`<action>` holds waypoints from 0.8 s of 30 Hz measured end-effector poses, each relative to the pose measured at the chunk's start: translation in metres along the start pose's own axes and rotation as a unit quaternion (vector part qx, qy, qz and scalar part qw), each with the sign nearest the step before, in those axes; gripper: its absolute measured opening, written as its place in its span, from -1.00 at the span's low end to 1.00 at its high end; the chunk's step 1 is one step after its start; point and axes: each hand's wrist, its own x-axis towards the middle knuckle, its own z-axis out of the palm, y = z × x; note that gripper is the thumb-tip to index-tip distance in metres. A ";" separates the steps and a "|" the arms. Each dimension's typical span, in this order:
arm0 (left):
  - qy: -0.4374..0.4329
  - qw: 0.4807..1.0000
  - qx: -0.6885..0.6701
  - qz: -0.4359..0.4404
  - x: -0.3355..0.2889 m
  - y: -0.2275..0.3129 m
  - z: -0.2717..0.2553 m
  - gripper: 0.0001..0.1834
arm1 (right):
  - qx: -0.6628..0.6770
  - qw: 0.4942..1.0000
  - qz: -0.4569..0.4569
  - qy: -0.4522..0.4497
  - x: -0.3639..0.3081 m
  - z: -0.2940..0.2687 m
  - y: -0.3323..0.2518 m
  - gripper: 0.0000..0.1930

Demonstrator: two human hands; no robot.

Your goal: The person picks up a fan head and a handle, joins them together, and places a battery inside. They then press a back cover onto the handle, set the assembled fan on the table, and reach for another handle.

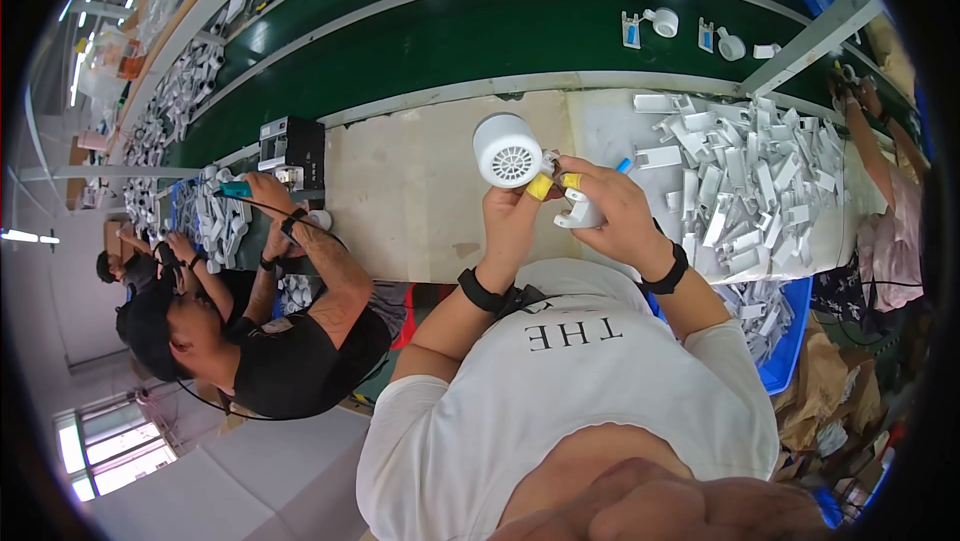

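Observation:
My left hand point(508, 226) is closed around the base of a white cylindrical housing point(505, 149) with a vented round end, held upright above the table. Close beside it, my right hand point(617, 209) grips a small white plastic handle shell point(580, 211). The fingertips of both hands meet at the joint between the two parts, where my fingers hide the details. Yellow tape wraps a fingertip on each hand. A small blue piece point(625, 166) shows just beyond my right fingers; I cannot tell whether it is attached to anything.
A large pile of white plastic shells point(750, 171) covers the table's right side. Below it stands a blue bin point(795, 341) of similar pieces. Behind runs a green conveyor point(450, 41) carrying several white parts. A black box-shaped device point(292, 156) and a co-worker point(290, 361) are at left.

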 end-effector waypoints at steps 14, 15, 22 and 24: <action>-0.017 0.998 0.020 0.048 -0.009 0.003 0.005 -0.75 | 0.004 1.000 -0.002 0.008 -0.005 -0.003 -0.011 -0.50; -0.016 0.999 0.018 0.047 -0.010 0.004 0.005 -0.76 | 0.003 1.000 0.000 0.005 -0.005 -0.004 -0.011 -0.50; -0.033 0.998 0.029 0.052 -0.013 0.001 0.006 -0.74 | 0.024 0.999 0.025 -0.002 -0.005 -0.008 -0.016 -0.49; -0.022 0.997 0.040 0.067 -0.015 -0.001 0.006 -0.74 | 0.016 1.000 0.007 -0.002 -0.007 -0.007 -0.014 -0.48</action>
